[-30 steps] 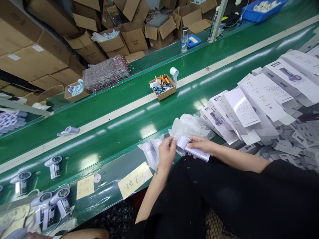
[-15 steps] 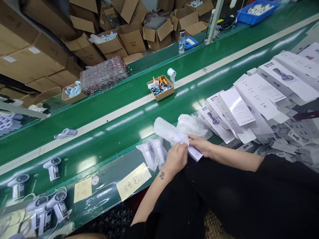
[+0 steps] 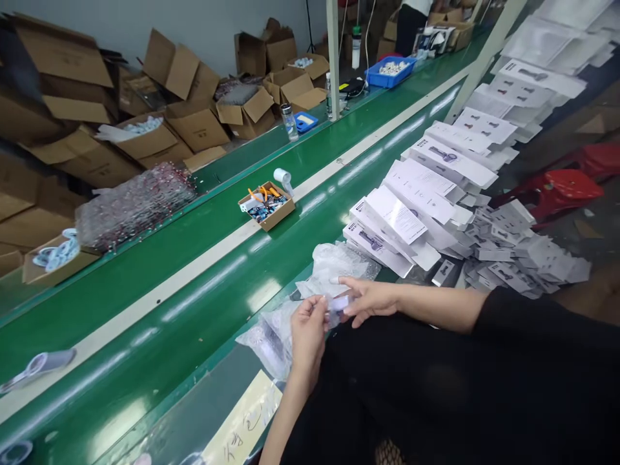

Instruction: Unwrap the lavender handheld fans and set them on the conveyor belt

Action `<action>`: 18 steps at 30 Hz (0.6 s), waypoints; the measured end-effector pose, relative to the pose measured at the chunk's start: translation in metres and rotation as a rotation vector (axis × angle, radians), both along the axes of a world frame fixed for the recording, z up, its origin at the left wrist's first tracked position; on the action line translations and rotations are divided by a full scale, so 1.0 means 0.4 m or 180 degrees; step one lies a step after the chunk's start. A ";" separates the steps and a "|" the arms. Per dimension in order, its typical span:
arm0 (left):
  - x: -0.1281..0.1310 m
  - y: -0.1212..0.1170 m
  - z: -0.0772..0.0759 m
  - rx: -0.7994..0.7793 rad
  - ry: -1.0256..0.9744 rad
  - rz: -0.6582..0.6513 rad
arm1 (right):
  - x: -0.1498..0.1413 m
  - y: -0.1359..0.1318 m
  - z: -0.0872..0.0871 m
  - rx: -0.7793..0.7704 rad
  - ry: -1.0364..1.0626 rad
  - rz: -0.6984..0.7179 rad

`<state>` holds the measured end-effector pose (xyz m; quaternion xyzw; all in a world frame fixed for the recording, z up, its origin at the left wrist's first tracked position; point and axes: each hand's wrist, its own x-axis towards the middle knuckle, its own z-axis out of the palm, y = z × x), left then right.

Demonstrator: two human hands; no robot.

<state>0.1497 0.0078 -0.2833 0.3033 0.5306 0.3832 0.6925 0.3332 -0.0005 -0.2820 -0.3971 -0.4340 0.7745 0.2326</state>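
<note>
Between my hands is a lavender handheld fan (image 3: 339,303) in a clear bubble-wrap bag, only its end showing. My left hand (image 3: 309,329) is closed, pinching the bag's film between thumb and fingers. On the other side, my right hand (image 3: 372,299) has its thumb and fingers round the fan's end, the index finger stretched out. Just left of my left hand, bagged fans (image 3: 268,342) lie on the table edge. Beyond my hands sits a heap of bubble-wrap bags (image 3: 334,261).
White printed boxes (image 3: 402,213) stand in a long row at right, more piled below near red stools (image 3: 562,190). A carton of tools and parts (image 3: 267,205) rests on the green conveyor (image 3: 203,297). A handwritten yellow note (image 3: 245,423) lies in front.
The view has swung right, showing more boxes and the stools. The bagged fan has come down and turned between my hands; its long bag no longer points up over the conveyor.
</note>
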 end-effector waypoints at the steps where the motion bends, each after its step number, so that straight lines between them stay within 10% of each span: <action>1: 0.011 -0.002 -0.007 0.0128 0.0176 -0.0097 | -0.009 -0.007 -0.013 0.0074 -0.0111 -0.0101; 9: -0.025 -0.021 0.054 0.0745 0.0651 -0.1003 | 0.000 -0.007 0.001 0.2764 -0.1693 -0.0265; 14: -0.030 0.020 0.047 0.2425 0.2021 -0.1452 | -0.027 0.008 -0.009 0.1583 -0.1129 -0.1341; 18: 0.006 0.015 0.001 0.2382 0.1821 -0.1594 | -0.029 -0.011 0.021 0.0781 -0.0216 -0.1544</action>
